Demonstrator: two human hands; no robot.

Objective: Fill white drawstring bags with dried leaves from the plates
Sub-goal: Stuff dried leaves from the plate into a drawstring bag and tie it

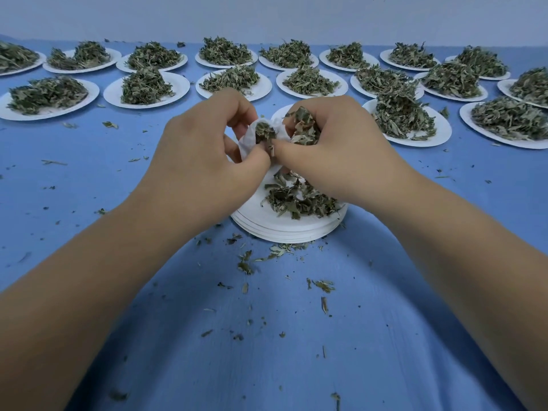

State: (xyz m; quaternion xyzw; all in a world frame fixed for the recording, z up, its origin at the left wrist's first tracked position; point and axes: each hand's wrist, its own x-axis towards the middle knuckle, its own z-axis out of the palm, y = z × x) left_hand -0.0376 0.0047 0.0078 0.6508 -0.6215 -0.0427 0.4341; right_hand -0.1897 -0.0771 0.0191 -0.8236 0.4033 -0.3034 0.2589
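Observation:
My left hand grips a small white drawstring bag and holds its mouth open above a stack of white plates. Leaves show inside the bag's mouth. My right hand pinches a clump of dried leaves right beside the bag's opening, its thumb touching the bag's rim. A small heap of loose dried leaves lies on the top plate of the stack, under both hands. Most of the bag is hidden by my fingers.
Several white plates heaped with dried leaves stand in rows across the back of the blue table, the nearest one just right of my right hand. Leaf crumbs are scattered on the cloth in front of the stack.

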